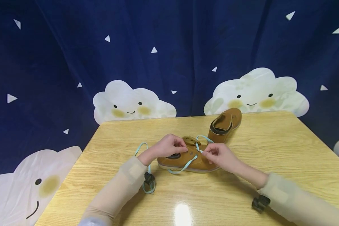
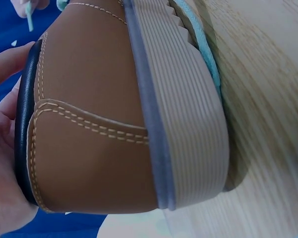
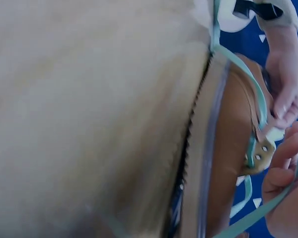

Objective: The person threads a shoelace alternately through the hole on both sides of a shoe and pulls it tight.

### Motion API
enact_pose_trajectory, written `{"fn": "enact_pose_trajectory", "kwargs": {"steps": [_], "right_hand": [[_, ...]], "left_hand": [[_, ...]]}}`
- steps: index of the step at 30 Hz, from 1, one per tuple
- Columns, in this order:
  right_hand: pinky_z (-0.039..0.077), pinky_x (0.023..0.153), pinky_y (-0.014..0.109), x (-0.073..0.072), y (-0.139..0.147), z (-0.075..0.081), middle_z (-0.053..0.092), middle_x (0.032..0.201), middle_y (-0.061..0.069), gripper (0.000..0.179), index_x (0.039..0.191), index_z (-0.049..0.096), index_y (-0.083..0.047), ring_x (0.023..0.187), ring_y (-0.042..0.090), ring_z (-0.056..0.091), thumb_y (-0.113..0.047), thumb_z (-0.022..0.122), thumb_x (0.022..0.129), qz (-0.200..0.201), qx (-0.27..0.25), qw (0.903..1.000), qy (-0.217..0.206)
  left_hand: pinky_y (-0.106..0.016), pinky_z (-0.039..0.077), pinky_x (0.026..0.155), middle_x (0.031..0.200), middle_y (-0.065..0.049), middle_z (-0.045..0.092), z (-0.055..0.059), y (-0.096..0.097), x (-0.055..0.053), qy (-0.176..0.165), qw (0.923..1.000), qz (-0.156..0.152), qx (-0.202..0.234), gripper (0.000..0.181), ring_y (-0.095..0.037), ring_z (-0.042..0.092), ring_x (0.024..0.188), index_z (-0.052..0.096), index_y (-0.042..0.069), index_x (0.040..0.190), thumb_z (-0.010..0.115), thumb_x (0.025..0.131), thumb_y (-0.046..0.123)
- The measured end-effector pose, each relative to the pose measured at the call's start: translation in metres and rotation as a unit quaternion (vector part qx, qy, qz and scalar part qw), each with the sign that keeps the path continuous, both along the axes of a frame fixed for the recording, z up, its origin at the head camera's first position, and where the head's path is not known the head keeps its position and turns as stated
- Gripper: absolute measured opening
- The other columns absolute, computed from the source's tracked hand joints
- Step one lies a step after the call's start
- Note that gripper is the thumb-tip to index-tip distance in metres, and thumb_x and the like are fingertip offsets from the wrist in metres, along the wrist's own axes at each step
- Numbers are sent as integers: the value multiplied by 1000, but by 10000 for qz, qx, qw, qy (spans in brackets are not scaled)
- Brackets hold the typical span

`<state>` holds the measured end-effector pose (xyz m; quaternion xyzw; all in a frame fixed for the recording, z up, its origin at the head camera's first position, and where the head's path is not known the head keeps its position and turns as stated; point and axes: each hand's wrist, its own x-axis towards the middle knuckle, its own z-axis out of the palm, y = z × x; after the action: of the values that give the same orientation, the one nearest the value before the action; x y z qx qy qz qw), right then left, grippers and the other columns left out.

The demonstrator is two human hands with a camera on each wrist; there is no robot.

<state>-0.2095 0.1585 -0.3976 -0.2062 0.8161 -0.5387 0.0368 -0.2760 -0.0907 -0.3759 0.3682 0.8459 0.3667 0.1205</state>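
A brown lace-up shoe (image 1: 169, 162) lies along the table, its heel towards the left; in the left wrist view its stitched heel (image 2: 89, 163) and pale ridged sole (image 2: 193, 124) fill the middle. My left hand (image 1: 169, 146) is over the shoe's opening, thumb and fingertips pinching the edge beside the eyelets. A light-blue shoelace (image 1: 188, 164) threads the eyelets, one length drooping over the near side. With thumb and fingers, my right hand (image 1: 220, 155) pinches the lace just above the toe; in the right wrist view this lace (image 3: 253, 218) crosses the fingers. The far eyelet flap (image 3: 258, 157) stands folded outward.
A second brown shoe (image 1: 219, 135) stands behind, without a visible lace. More light-blue lace (image 1: 149, 169) trails on the wooden table (image 1: 118, 131) by the left forearm. Dark wrist cameras hang under both sleeves. A navy curtain (image 1: 169, 72) with clouds closes off the back.
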Motion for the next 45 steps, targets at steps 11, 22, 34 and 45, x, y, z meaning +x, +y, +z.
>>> {"fn": "enact_pose_trajectory", "kwargs": {"steps": [11, 22, 34, 45], "right_hand": [[37, 43, 22, 6, -13, -7, 56, 58, 0, 18, 74, 63, -5, 47, 8, 45, -11, 66, 91, 66, 415, 9989, 194], [37, 41, 23, 1, -21, -6, 56, 57, 0, 15, 73, 61, -8, 43, 10, 44, -7, 62, 89, -63, 694, 9975, 64], [40, 42, 25, 1, -20, -3, 56, 56, -1, 15, 71, 59, -11, 44, 11, 48, -6, 62, 85, -316, 976, 9947, 59], [41, 42, 26, 0, -24, -1, 55, 54, -2, 14, 70, 59, -11, 42, 12, 48, -6, 61, 82, -354, 997, 9944, 77]], "left_hand": [[-23, 45, 63, 67, 8, 65, 0, 0, 0, 130, 9999, -23, 44, 10, -7, 55, 60, 74, 11, 86, 69, 92, 17], [-23, 45, 63, 68, 8, 65, -1, 1, 1, 34, 10000, -23, 83, 10, -8, 56, 61, 74, 11, 87, 69, 92, 17], [-23, 45, 63, 68, 7, 65, 1, 0, 2, 6, 10000, -8, 87, 9, -8, 57, 61, 74, 10, 87, 69, 92, 16], [-23, 46, 64, 68, 8, 66, 0, 0, 1, -2, 10000, 2, 82, 9, -8, 58, 62, 74, 11, 87, 69, 92, 16]]}}
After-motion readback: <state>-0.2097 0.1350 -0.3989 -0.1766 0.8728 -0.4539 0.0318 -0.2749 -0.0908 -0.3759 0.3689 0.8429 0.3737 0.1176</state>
